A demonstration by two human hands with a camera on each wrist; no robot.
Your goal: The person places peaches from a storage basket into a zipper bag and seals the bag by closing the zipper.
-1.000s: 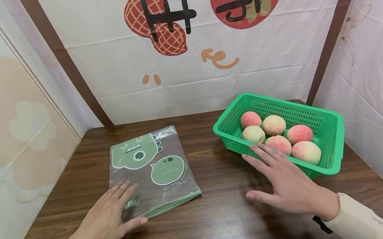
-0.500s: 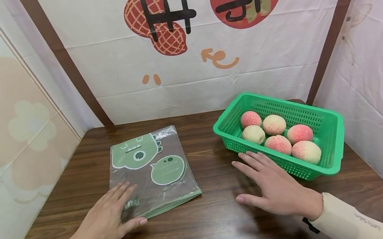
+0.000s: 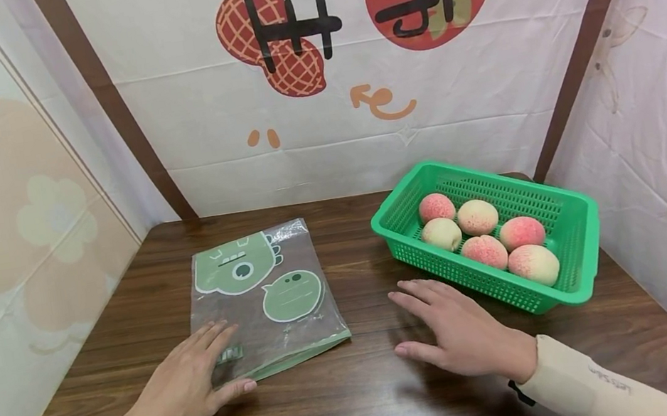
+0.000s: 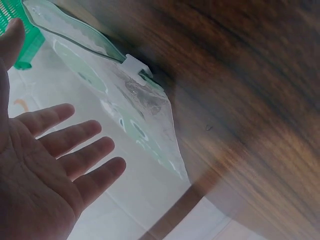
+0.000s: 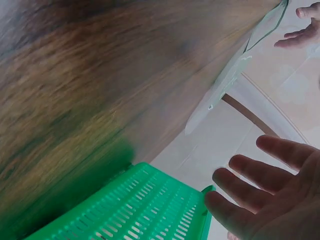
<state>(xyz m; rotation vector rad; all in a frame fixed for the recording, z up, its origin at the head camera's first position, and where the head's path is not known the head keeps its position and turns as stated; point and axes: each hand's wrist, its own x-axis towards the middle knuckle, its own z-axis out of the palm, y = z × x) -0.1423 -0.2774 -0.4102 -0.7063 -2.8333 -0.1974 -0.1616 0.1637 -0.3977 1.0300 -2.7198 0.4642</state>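
Note:
A clear slider zip bag (image 3: pixel 291 297) with green cartoon prints lies flat on the left of the table. My left hand (image 3: pixel 182 385), fingers straight and apart, hovers over the bag's near left corner and covers part of it; the left wrist view shows a gap between them. In that view a white slider (image 4: pixel 135 68) sits on the green zip edge. My right hand (image 3: pixel 464 328) is held above the table, in front of the green basket (image 3: pixel 588 249), fingers spread and holding nothing. Several pink and cream peaches (image 3: pixel 478 217) lie inside the basket.
The brown wooden table (image 3: pixel 375 403) spans the space between printed cloth walls. A white cloth backdrop (image 3: pixel 327 166) with printed pictures hangs behind its far edge. Bare wood separates the bag from the basket.
My right hand has moved left and a little toward me, away from the basket's near side. The left hand, bag, basket and peaches look unmoved.

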